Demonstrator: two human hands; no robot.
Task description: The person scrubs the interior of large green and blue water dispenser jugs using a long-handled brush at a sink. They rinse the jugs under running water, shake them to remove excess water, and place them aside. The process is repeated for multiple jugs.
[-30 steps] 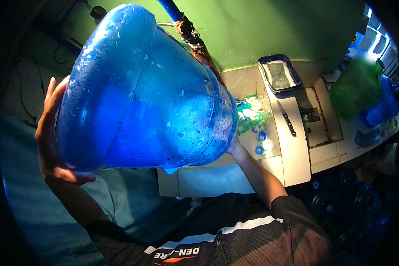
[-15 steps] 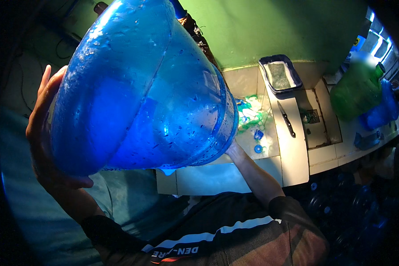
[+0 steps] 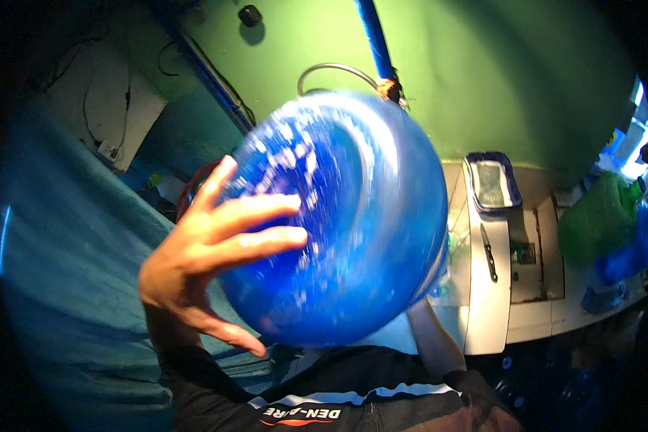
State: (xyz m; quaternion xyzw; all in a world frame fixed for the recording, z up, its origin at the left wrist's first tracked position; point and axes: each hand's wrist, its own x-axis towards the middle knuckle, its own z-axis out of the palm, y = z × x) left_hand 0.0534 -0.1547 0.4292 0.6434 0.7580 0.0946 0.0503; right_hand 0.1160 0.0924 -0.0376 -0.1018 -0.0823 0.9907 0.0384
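A big, wet, translucent blue water jug (image 3: 367,288) is held up in front of me, its rounded end facing me and smeared by motion. My left hand (image 3: 201,252) lies against that end from the left, fingers stretched over it and thumb at its lower edge. Behind the jug's lower right side goes my right forearm (image 3: 439,338); the jug hides that hand, so its grip does not show. Some blue and pale pieces (image 3: 439,284) show partly past the jug's right edge.
On the white tiled counter (image 3: 533,324) at right lie a black-handled knife (image 3: 489,252) and a dark tray (image 3: 493,181). A recessed drain (image 3: 525,252) is beside them. A green jug (image 3: 597,223) stands far right. A blue pipe (image 3: 374,43) runs down the green wall.
The jug has turned so its rounded end faces me, and sits lower and further right in view. My left hand has gone from its side onto that end. The view has shifted left.
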